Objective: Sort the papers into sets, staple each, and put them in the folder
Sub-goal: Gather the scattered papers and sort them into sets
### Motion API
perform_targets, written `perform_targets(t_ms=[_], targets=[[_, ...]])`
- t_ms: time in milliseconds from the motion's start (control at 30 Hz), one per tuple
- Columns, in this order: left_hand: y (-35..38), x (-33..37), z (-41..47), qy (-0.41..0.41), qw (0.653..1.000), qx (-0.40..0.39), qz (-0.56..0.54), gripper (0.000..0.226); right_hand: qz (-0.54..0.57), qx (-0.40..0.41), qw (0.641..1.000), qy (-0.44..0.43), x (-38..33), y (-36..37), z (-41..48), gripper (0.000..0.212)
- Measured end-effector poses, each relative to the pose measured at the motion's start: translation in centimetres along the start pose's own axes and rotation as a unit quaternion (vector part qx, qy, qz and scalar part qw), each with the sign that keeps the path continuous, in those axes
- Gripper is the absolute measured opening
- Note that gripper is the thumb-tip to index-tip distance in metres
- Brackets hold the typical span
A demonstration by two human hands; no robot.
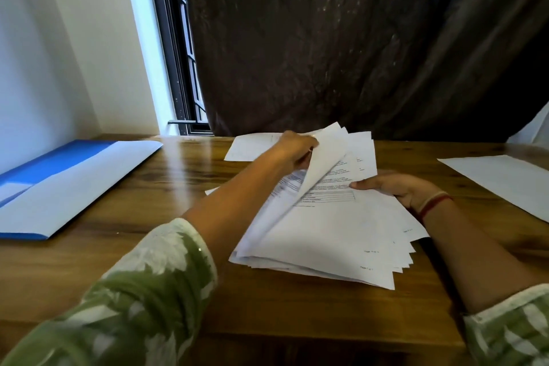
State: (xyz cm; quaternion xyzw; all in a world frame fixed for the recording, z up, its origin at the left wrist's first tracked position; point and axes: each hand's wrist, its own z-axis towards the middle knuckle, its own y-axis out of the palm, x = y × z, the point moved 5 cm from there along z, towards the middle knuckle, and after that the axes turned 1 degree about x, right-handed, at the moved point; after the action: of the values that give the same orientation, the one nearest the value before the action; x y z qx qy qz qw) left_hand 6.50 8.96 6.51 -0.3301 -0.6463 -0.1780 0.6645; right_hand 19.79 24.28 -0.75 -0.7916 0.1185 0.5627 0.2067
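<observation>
Two grips work the paper pile [326,235] mid-table [267,306]: left grip [292,149] pinches lifted sheets [328,155], right grip [398,187] seemingly clasps its right edge, blue folder [59,184] lying open at left.

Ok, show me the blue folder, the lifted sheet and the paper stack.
blue folder [53,163]: head view, on its blue inner flap.
lifted sheet [323,158]: head view, on its blank curled back.
paper stack [326,235]: head view, on the top page's blank lower half.
</observation>
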Motion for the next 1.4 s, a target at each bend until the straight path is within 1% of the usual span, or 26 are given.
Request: perform_targets(t_ms=[67, 133, 200, 233, 267, 333, 367, 433, 467, 500, 533, 567, 600, 667, 733, 800, 867, 900, 967, 1000, 1033, 1100, 1133, 1200, 1267, 1400], targets=[[1.7, -1.2, 0.2, -0.026, 0.999, -0.019, 0.016, 0.017, -0.011, 0.003, 1.000, 0.003, 0.1, -0.1, 0.1, 0.024], [3.2, -1.9, 0.0, -0.048, 0.993, -0.096, 0.052, 0.026, -0.020, 0.018, 1.000, -0.008, -0.1, -0.2, 0.1, 0.017], [4.0, -1.7, -0.4, -0.023, 0.974, -0.164, 0.153, 0.024, -0.030, 0.026, 0.999, -0.027, -0.5, -0.1, 0.0, 0.012], [4.0, -1.3, -0.7, 0.020, 0.954, -0.188, 0.231, 0.021, -0.033, 0.026, 0.999, -0.027, -0.6, 0.0, -0.1, 0.012], [4.0, -0.8, -0.9, 0.073, 0.922, -0.213, 0.315, 0.023, -0.030, 0.020, 0.999, -0.018, -0.5, 0.1, -0.3, 0.012], [4.0, -0.4, -1.8, 0.146, 0.833, -0.268, 0.461, 0.037, -0.017, 0.016, 1.000, 0.004, -0.3, -0.1, -0.5, 0.011], [3.9, -0.7, -2.0, 0.158, 0.794, -0.292, 0.509, 0.044, -0.016, 0.020, 1.000, 0.011, -0.2, -0.3, -0.5, 0.010], [3.4, -1.8, -2.0, 0.161, 0.749, -0.295, 0.571, 0.057, -0.023, 0.027, 0.999, 0.021, 0.1, -0.7, -0.5, 0.011], [3.1, -2.6, -1.9, 0.168, 0.727, -0.284, 0.603, 0.063, -0.014, 0.020, 0.999, 0.029, 0.2, -0.6, -0.6, 0.018], [2.9, -3.5, -1.8, 0.178, 0.702, -0.269, 0.635, 0.066, -0.004, 0.010, 0.999, 0.035, 0.1, -0.5, -0.8, 0.033], [2.8, -4.5, -1.5, 0.185, 0.688, -0.255, 0.653, 0.068, 0.004, 0.002, 0.999, 0.040, 0.2, -0.6, -0.8, 0.054], [2.7, -5.5, -1.2, 0.188, 0.694, -0.244, 0.651, 0.069, 0.010, -0.001, 0.999, 0.046, 0.4, -0.8, -0.6, 0.072], [2.7, -6.5, -0.8, 0.181, 0.716, -0.232, 0.633, 0.069, 0.026, -0.001, 0.998, 0.049, 0.5, -0.7, -0.6, 0.076], [2.8, -7.8, -0.4, 0.155, 0.769, -0.181, 0.593, 0.070, 0.079, -0.004, 0.996, 0.050, 0.4, -0.6, -0.3, 0.057], [3.6, -8.1, -0.7, 0.133, 0.794, -0.123, 0.581, 0.070, 0.094, -0.003, 0.994, 0.053, 0.3, -0.5, -0.5, 0.049], [4.9, -7.9, -1.4, 0.126, 0.800, -0.099, 0.578, 0.071, 0.052, -0.014, 0.997, 0.062, 0.0, -0.2, -0.8, 0.042], [6.2, -7.2, -1.3, 0.132, 0.823, -0.096, 0.545, 0.073, -0.016, -0.017, 0.998, 0.062, -0.1, 0.0, -1.1, 0.035], [6.5, -6.4, -1.2, 0.141, 0.847, -0.095, 0.504, 0.072, -0.052, -0.014, 0.997, 0.054, -0.2, -0.2, -1.0, 0.033], [5.9, -4.3, -0.3, 0.148, 0.911, -0.074, 0.379, 0.056, -0.106, 0.019, 0.993, 0.044, -0.2, -1.0, -0.8, 0.029], [4.6, -3.2, 0.5, 0.155, 0.927, -0.031, 0.340, 0.045, -0.114, 0.029, 0.992, 0.046, -0.1, -1.5, -0.8, 0.030], [2.7, -2.2, 1.4, 0.167, 0.924, 0.032, 0.342, 0.037, -0.121, 0.038, 0.991, 0.048, -0.1, -2.2, -0.9, 0.034], [-2.1, -1.5, 3.0, 0.190, 0.875, 0.158, 0.416, 0.030, -0.168, 0.075, 0.982, 0.050, -0.2, -3.7, -1.3, 0.044], [-4.3, -2.4, 4.0, 0.188, 0.848, 0.184, 0.460, 0.036, -0.195, 0.108, 0.974, 0.052, -0.2, -4.8, -1.5, 0.048], [-7.7, -5.6, 5.9, 0.135, 0.821, 0.152, 0.533, 0.055, -0.219, 0.174, 0.957, 0.073, -0.2, -7.1, -2.4, 0.051], [-9.2, -8.5, 7.3, 0.083, 0.811, 0.090, 0.572, 0.062, -0.216, 0.196, 0.953, 0.079, 0.3, -9.0, -2.9, 0.052], [-8.5, -9.3, 8.5, 0.096, 0.794, 0.020, 0.601, 0.063, -0.200, 0.214, 0.952, 0.087, 1.2, -10.3, -3.7, 0.049]])
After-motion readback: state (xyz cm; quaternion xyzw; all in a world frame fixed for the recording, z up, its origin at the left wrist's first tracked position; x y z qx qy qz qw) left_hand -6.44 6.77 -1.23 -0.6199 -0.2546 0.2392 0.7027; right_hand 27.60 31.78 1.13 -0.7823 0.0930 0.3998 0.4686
